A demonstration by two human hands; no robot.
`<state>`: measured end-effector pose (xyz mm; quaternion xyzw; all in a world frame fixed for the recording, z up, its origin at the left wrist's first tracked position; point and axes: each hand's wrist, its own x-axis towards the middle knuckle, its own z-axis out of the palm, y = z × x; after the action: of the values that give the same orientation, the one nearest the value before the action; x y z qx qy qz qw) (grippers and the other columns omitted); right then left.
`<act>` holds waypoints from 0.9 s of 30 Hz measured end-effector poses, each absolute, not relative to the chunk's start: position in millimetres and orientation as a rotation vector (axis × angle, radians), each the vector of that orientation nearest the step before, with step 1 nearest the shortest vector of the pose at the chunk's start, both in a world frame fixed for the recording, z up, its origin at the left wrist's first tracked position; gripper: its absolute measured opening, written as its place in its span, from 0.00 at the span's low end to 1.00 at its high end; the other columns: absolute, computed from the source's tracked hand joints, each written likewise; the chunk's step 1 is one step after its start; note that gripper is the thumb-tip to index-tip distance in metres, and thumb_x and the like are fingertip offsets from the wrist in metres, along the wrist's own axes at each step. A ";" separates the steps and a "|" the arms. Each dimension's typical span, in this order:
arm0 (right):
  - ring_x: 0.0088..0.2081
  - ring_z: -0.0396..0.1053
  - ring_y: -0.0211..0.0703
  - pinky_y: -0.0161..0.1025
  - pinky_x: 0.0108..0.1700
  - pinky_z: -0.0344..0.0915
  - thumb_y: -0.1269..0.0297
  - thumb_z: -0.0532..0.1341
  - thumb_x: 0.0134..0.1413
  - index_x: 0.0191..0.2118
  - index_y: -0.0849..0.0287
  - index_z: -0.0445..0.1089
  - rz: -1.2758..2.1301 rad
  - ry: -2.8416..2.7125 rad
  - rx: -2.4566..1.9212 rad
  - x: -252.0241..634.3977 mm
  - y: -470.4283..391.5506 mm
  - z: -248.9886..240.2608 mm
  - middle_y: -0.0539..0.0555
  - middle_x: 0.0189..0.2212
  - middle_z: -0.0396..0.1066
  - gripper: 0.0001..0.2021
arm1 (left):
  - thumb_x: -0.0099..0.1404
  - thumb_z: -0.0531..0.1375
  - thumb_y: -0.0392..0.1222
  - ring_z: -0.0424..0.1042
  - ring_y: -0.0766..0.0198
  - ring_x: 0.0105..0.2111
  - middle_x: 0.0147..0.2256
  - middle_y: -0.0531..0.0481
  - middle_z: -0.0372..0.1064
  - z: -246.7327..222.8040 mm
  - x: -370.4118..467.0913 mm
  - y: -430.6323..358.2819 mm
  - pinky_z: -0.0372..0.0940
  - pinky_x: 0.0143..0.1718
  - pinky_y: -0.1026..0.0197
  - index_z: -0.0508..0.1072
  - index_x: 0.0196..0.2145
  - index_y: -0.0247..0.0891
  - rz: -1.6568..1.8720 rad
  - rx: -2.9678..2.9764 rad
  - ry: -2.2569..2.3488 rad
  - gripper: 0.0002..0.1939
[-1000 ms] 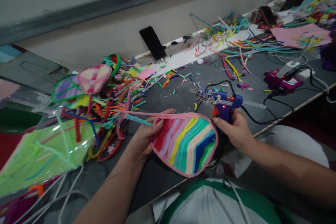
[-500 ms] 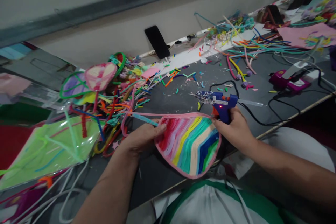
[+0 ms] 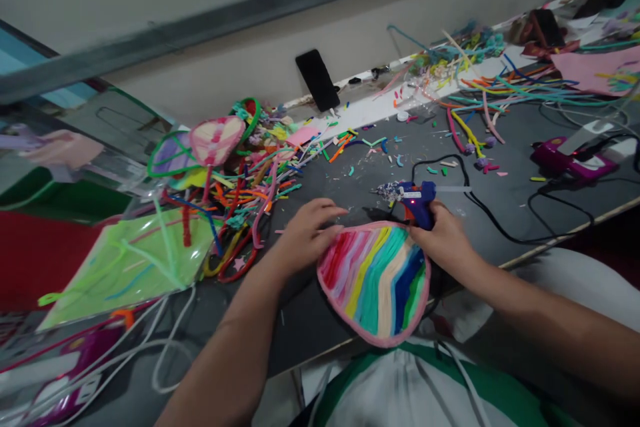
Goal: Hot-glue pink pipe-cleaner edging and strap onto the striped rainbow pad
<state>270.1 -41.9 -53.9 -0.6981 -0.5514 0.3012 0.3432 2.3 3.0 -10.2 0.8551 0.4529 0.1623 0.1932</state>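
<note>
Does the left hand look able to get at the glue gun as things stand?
Probably: the left hand is fairly near the glue gun, with nothing tall between, though the right hand already has its handle.

White top (image 3: 395,380) w/ wide green trim; thin pale cord (image 3: 464,377) over front; forearms (image 3: 230,340) bare.

The light is dim and gray. Shiny spots glow on the green sheet (image 3: 145,267). The side edges look stretched and a bit blurry.
</note>
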 end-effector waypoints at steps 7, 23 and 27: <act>0.35 0.73 0.52 0.43 0.35 0.65 0.61 0.62 0.44 0.42 0.57 0.67 0.798 -1.435 -1.788 269.2 -46.2 -52.1 0.55 0.34 0.75 0.16 | 0.64 0.56 0.41 0.67 0.56 0.45 0.44 0.43 0.69 -27.7 23.2 -1.1 0.61 0.49 0.53 0.74 0.40 0.37 0.246 2.482 1.208 0.10; 0.36 0.72 0.49 0.43 0.36 0.68 0.59 0.65 0.43 0.38 0.56 0.68 0.851 -1.407 -1.463 274.5 -100.7 -22.4 0.52 0.34 0.74 0.14 | 0.67 0.53 0.46 0.72 0.58 0.47 0.48 0.47 0.75 47.6 29.5 -96.5 0.64 0.51 0.60 0.75 0.48 0.38 0.396 2.156 1.325 0.18; 0.36 0.71 0.47 0.43 0.38 0.67 0.58 0.66 0.45 0.41 0.56 0.67 0.901 -1.446 -1.337 265.2 -136.1 -25.7 0.52 0.35 0.73 0.16 | 0.66 0.54 0.48 0.74 0.56 0.46 0.47 0.48 0.76 34.7 16.8 -139.5 0.66 0.51 0.58 0.76 0.48 0.38 0.445 2.006 1.464 0.19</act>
<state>265.2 -136.1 -25.7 -0.5453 -0.5897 0.3674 0.4690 16.8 -139.5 34.7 0.7574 0.5527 0.1681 0.3043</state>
